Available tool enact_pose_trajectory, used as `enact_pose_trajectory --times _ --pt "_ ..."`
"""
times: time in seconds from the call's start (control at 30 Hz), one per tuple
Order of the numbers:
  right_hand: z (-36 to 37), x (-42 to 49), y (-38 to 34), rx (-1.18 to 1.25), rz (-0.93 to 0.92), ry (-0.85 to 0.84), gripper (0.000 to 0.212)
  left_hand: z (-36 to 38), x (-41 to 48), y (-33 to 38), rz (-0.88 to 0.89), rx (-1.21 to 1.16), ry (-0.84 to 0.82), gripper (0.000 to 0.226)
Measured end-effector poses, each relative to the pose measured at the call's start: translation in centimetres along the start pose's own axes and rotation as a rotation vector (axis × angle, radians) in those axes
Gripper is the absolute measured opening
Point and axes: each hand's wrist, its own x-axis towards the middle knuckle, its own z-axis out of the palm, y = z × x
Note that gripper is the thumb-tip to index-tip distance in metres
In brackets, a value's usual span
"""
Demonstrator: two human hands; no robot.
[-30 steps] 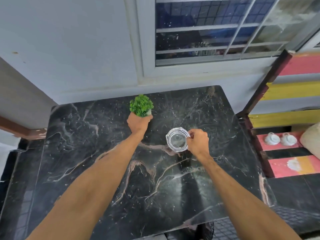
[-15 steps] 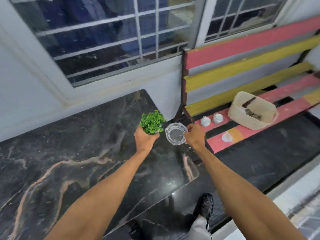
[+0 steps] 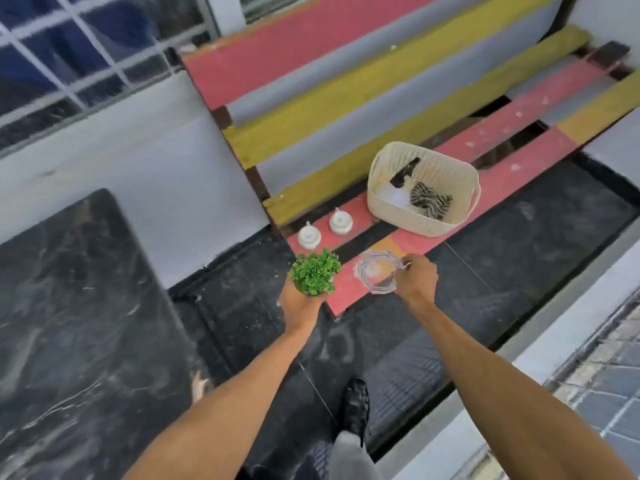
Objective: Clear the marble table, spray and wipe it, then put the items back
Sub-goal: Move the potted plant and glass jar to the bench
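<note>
Nearest, at the bottom edge: a black shoe point(image 3: 356, 405) on dark floor tiles. Reaching forward from there with both bare forearms. Gripping a small green potted plant point(image 3: 316, 271) in the left hand point(image 3: 299, 303), fingers curled up round the pot from beneath, with the pot all but hidden under foliage and palm. Pinching the rim of a clear glass jar point(image 3: 376, 271) between thumb and fingertips of the right hand point(image 3: 415, 280), mouth of the jar facing up. Holding plant and jar side by side, apart, over the near end of the painted slat bench point(image 3: 519, 178); impossible to tell whether resting on the seat or just above it. Off to the left, the black marble table point(image 3: 69, 323), well apart from both hands. Compared with half a second ago: carried off the table's corner and across to the bench end, with the same hold on each; a second ago, still over the middle of the marble. Just beyond the plant, on the pink seat slat: two small white lidded pots point(image 3: 309, 236), side by side. Further along the seat: a cream plastic basket point(image 3: 424, 225) with a striped cloth point(image 3: 431, 201) and a black item point(image 3: 405, 172) inside. Behind, pink and yellow back slats against a pale wall, and a barred window point(image 3: 69, 46) at upper left.
</note>
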Motion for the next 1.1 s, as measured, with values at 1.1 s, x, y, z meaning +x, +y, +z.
enact_pose_trajectory --times 1.1 --pt "3.7 6.4 5.0 -0.119 -0.087 -0.026 0.040 3.4 4.5 -5.3 -0.159 0.245 -0.179 0.114"
